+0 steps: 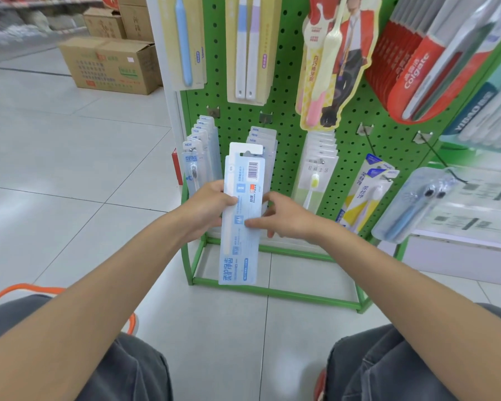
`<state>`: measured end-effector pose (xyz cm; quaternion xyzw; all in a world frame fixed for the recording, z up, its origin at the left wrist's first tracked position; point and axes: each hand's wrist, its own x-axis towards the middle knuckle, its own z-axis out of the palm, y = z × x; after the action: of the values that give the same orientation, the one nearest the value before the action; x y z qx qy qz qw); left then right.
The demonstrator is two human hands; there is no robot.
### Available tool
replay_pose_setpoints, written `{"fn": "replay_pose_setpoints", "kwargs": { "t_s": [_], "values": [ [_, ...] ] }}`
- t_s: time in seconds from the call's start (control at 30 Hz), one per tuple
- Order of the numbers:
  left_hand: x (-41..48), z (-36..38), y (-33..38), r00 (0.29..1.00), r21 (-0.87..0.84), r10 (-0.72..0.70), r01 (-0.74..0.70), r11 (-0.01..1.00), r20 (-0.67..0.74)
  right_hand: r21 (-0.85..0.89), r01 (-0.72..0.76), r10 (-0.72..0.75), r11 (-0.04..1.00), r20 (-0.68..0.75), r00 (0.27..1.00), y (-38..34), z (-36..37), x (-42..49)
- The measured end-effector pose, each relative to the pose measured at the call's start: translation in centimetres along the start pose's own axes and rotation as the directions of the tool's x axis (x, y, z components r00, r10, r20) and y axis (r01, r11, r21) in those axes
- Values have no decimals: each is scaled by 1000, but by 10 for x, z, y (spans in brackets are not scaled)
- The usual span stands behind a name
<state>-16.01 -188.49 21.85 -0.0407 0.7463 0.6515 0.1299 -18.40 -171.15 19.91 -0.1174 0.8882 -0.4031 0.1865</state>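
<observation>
A long pale-blue toothbrush pack (239, 250) hangs in front of a green pegboard rack (289, 111), its printed back with a barcode turned to me. My left hand (207, 208) grips its left edge, thumb on the front. My right hand (287, 217) pinches the right edge, thumb across the pack's middle. The pack's top sits just below a hook that carries matching packs (262, 138).
More toothbrush packs hang on hooks left (198, 146) and right (320, 169) of it, with bigger packs above. Cardboard boxes (113, 65) stand on the tiled floor at the back left. An orange basket handle (21, 290) is by my left knee.
</observation>
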Motion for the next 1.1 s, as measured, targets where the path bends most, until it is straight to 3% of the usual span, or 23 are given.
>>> {"fn": "replay_pose_setpoints", "kwargs": {
  "t_s": [0.2, 0.67, 0.77, 0.93, 1.1],
  "values": [
    [-3, 2, -1, 995, 44, -56, 52, 998, 87, 251, 67, -3, 966, -245, 969, -11, -35, -4],
    [-3, 4, -2, 984, -30, 2, 4, 1000, 180, 326, 113, 13, 939, -360, 933, -16, -30, -8],
    [-4, 6, -3, 981, -62, 64, -53, 997, 185, 372, 112, 23, 921, -339, 941, -19, -26, -9],
    [-7, 14, -5, 983, 71, 185, -186, 980, 12, 353, 85, 0, 932, -235, 972, -21, -19, -11],
    [-5, 22, -12, 978, 139, 207, -207, 968, 15, 348, 96, -30, 933, -190, 981, -21, -22, -10]
  ]
}}
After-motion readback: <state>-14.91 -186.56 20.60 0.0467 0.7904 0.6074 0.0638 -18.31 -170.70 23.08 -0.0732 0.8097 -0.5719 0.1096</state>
